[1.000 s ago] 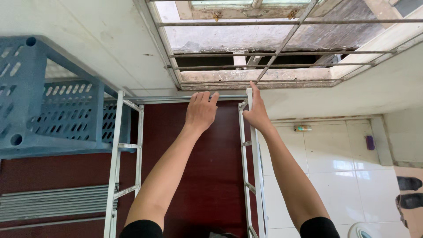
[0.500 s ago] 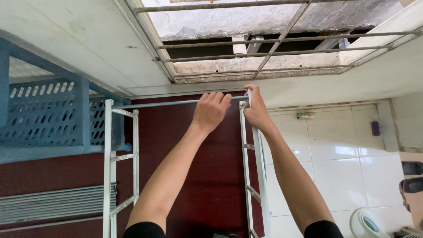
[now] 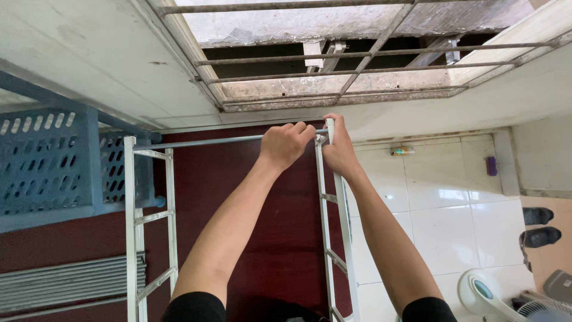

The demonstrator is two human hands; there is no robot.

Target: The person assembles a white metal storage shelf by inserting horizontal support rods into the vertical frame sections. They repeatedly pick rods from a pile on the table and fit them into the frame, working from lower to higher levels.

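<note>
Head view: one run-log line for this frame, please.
left hand: closed on top rail | right hand: gripping rack upright at corner | blue crate at left | floor fan lower right

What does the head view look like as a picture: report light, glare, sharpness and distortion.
Head view: even daylight, brightest through the barred window at the top; soft glare on the white floor tiles; both hands, left hand and right hand, are sharp on the white metal rack; the blue perforated crate is sharp too; wide-angle lens bends the straight edges near the borders.
</note>
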